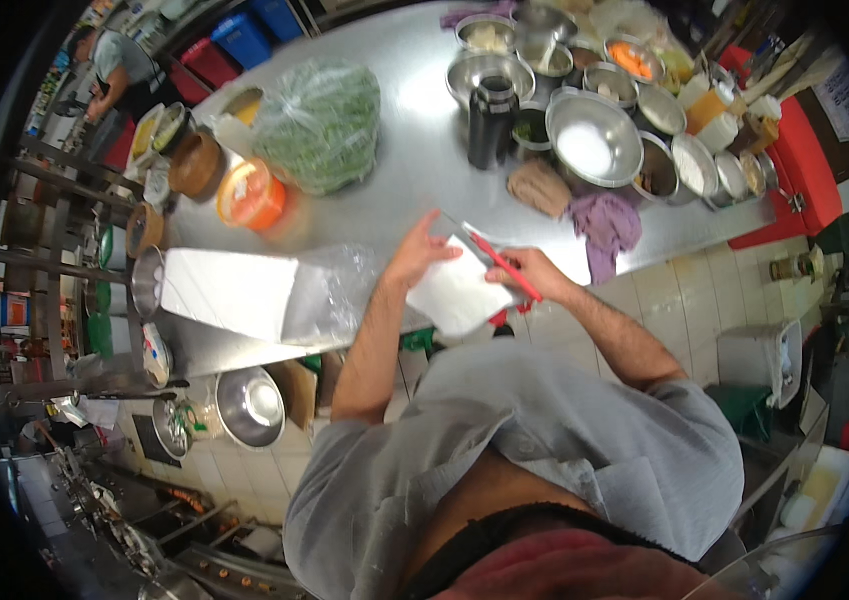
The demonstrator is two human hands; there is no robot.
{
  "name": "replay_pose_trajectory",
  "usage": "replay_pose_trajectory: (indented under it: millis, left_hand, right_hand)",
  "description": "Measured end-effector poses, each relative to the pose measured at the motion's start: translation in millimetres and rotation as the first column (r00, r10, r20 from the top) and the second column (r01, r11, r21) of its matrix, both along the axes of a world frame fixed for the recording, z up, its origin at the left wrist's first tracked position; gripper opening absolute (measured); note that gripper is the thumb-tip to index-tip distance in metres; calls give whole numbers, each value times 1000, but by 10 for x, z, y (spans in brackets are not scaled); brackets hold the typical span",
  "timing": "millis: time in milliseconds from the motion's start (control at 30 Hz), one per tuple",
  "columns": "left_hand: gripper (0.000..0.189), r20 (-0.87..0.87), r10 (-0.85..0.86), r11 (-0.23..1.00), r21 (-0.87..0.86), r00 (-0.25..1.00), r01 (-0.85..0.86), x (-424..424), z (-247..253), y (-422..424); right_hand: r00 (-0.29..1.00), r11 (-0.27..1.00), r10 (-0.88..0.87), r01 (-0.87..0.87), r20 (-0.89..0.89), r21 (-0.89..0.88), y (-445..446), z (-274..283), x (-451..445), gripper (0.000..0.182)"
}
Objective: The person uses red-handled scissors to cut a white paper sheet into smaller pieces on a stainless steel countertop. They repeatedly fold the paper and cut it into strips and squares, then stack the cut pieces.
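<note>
In my right hand (533,274) is a long red-handled tool (503,265) with a thin blade pointing up and left; whether it is a knife or something else I cannot tell. My left hand (421,251) is at the upper left of a white sheet or flat packet (462,292), its thumb by the top corner and its index finger near the blade's tip. Its grip on the white piece is unclear. Fingers of my right hand touch the white piece's right side. A white stack or block (229,292) lies left of my hands, beside clear plastic film (334,289).
On the steel table (409,172) are a large bag of greens (327,124), an orange tub (250,195), a black bottle (492,124), several metal bowls (593,139), a brown cloth (539,187) and a purple cloth (604,229). Another person (121,71) stands at the far left.
</note>
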State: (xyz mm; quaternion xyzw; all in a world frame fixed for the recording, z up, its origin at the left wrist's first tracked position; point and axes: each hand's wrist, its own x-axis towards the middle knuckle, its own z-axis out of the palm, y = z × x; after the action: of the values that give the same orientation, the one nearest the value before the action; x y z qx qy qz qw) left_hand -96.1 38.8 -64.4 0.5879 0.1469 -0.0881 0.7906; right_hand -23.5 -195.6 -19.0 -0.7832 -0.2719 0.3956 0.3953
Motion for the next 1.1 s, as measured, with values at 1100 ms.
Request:
replay_pose_trajectory:
  millis: [1100]
  left_hand:
    - [86,100,142,677,-735,985,-23,-228,632,-250]
  right_hand:
    - [565,693,223,481,-794,537,470,184,-60,49]
